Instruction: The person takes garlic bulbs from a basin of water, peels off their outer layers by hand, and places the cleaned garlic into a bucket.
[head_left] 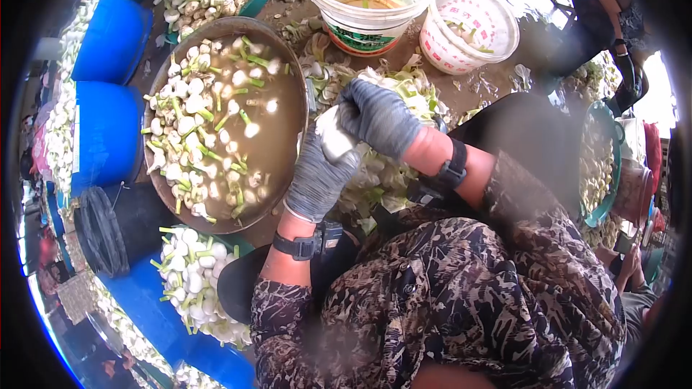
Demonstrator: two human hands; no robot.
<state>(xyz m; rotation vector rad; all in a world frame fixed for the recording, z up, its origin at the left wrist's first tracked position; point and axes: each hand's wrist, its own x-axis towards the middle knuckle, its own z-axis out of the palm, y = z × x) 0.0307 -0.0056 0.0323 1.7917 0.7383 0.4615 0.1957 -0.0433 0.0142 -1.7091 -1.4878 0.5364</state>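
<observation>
At the left edge of the frame, two blue tubs [108, 130] are seen, one above the other, with a black bucket [137, 220] tipped on its side below them and a heap of clean white garlic [198, 277] piled at lower left. Right of these, in the upper left, a wide round basin [231, 23] is filled with brownish water, and green-stemmed garlic bulbs [191, 119] are crowded along its left side.

Just right of the basin's rim, near the centre, a white bulb [334, 137] is held between two grey-gloved hands. Its visible part is longest from top to bottom of the frame, slanted slightly to lower right; its ends are partly covered. It is cupped from below and left by the left hand [319, 184], whose fingers are wrapped around it. Its upper right side is gripped by the right hand [380, 115], curled tightly over it; whether anything else is held there cannot be told. The bulb is touched by both hands, but the basin is nearer the left one.

Beyond the right hand, pale peelings [422, 90] are scattered, with a green-labelled bucket [364, 39] above and a smaller red-printed bucket [450, 61] placed beside it at upper right of centre
</observation>
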